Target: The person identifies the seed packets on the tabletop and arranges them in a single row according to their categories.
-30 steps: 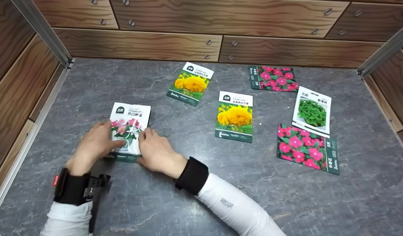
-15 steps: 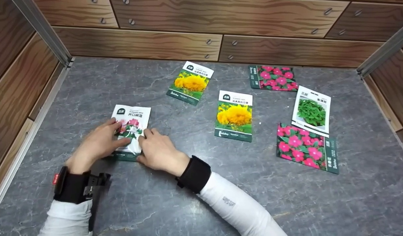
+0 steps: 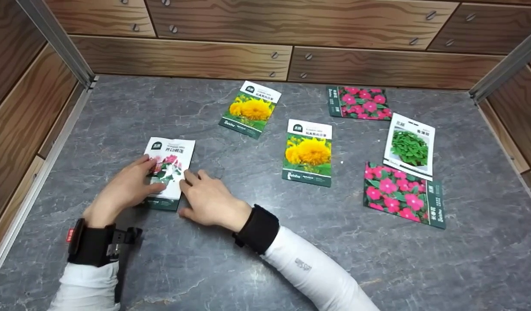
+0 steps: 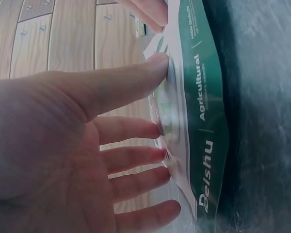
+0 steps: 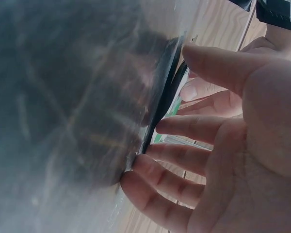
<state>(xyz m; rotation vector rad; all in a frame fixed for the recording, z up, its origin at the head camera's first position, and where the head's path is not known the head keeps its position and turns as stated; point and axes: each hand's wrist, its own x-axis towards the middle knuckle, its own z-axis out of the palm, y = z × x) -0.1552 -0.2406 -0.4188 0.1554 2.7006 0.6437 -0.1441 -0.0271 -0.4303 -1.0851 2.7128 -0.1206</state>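
A white and green seed packet point(image 3: 174, 162) with pink flowers lies on the left part of the table. My left hand point(image 3: 122, 190) rests on its left side, thumb and fingertips touching the printed face with the fingers nearly straight. In the left wrist view, the thumb point(image 4: 121, 82) presses on the packet near its green lower band point(image 4: 208, 126). My right hand point(image 3: 213, 198) is at the packet's right edge, fingers loosely bent and fingertips down by the table. The right wrist view shows those fingers point(image 5: 169, 182) spread beside the packet's dark edge.
Two yellow-flower packets point(image 3: 250, 110) point(image 3: 308, 153) lie in the middle of the grey table point(image 3: 256, 259). To the right, a green-leaf packet point(image 3: 410, 144) overlaps a pink-flower packet point(image 3: 401, 196); another pink-flower packet point(image 3: 362, 103) lies behind. Wood-patterned walls point(image 3: 183, 56) enclose the table.
The packet has shifted slightly to the left and lies flatter. My left fingers have come further onto its face, and my right fingers have loosened at its right edge.
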